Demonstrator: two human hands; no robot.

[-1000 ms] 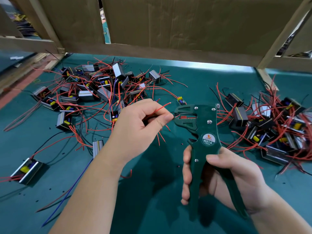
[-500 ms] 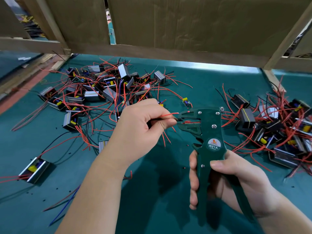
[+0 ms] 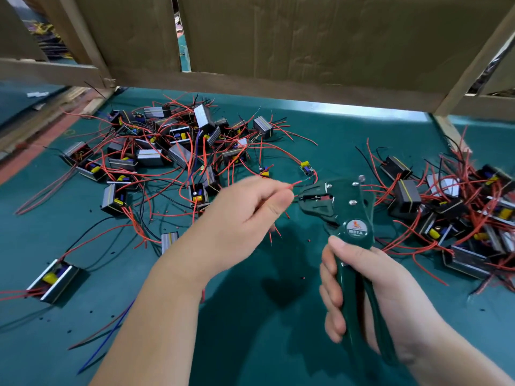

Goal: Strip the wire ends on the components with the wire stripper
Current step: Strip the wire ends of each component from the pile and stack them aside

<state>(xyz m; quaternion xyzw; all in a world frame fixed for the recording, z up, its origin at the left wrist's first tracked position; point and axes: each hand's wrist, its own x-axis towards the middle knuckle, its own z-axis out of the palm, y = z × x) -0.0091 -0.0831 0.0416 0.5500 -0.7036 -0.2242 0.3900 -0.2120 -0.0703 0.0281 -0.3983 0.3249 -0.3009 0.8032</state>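
Teal matting (image 3: pixel 250 344) covers the bench, speckled with tiny dark offcuts. On it I see two heaps of boxy, metal-sided components trailing thin red and black leads: the left heap (image 3: pixel 172 146) beyond my left hand (image 3: pixel 245 218) and the right heap (image 3: pixel 459 207) past the wire stripper (image 3: pixel 351 218). A lone component (image 3: pixel 53 280) lies apart at the near left, a blue lead (image 3: pixel 111 338) runs under my left forearm, and a small bare circuit board (image 3: pixel 306 169) sits just behind the tool's head. A brown cardboard wall (image 3: pixel 306 37) on a pale wooden frame (image 3: pixel 250 87) closes off the back.

My left forearm hides part of the mat and the wire's lower run. The thumb and forefinger pinch the red wire (image 3: pixel 295 183), with the other fingers curled under; this hand is blurred. The wire's tip points up and right, just beside the top of the stripper's head, and I cannot tell whether it touches.

The stripper is dark green and smooth, with bright rivets and a round label. My right hand (image 3: pixel 370 291) wraps its fingers round both handles, the thumb lying just below the label.

Half a second ago the handles stood wider apart and the wire end sat in the jaws; now they are squeezed closer.
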